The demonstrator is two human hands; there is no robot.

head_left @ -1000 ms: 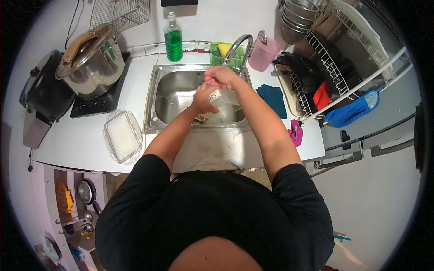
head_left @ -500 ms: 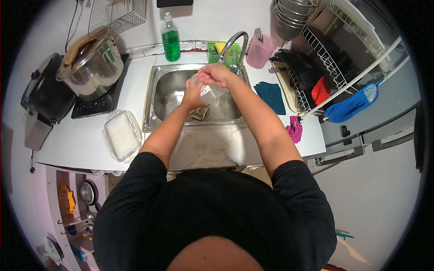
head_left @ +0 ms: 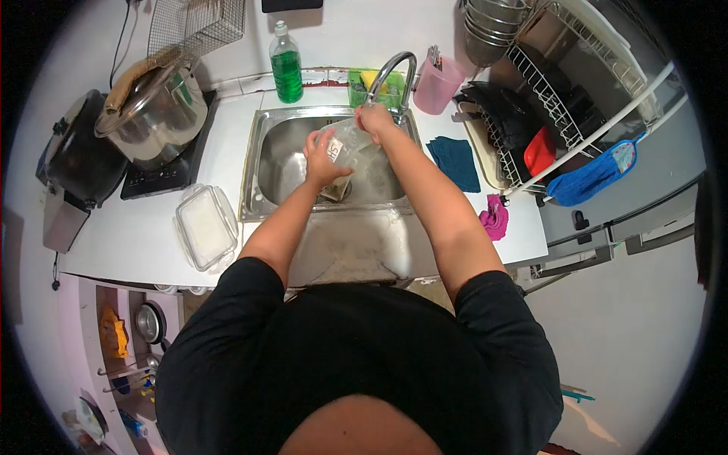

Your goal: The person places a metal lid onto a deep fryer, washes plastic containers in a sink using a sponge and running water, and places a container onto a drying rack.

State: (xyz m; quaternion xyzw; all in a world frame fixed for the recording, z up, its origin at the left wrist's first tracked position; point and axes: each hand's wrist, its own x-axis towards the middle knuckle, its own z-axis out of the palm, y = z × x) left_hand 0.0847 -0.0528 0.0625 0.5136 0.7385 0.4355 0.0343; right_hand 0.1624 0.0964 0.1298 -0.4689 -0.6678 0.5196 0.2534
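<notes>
A clear plastic container (head_left: 345, 136) with a white handwritten label is held tilted over the steel sink (head_left: 284, 167). My left hand (head_left: 322, 159) grips its near left side, thumb and fingers spread round the wall. My right hand (head_left: 374, 123) is closed at its far right edge, just below the spout of the curved tap (head_left: 390, 72); its fingertips are partly hidden. Under the container, near the drain, lies something brownish that I cannot make out.
Behind the sink stand a green dish soap bottle (head_left: 287, 68), a green sponge holder (head_left: 387, 92) and a pink cup (head_left: 437, 85). A clear lidded box (head_left: 206, 227) lies left. A dark teal cloth (head_left: 453, 163), a magenta cloth (head_left: 494, 218) and a dish rack (head_left: 553, 98) are right.
My right hand has moved right, towards the tap, away from my left hand. The container has tilted and shows more of itself and its label. My left hand has opened wider around it.
</notes>
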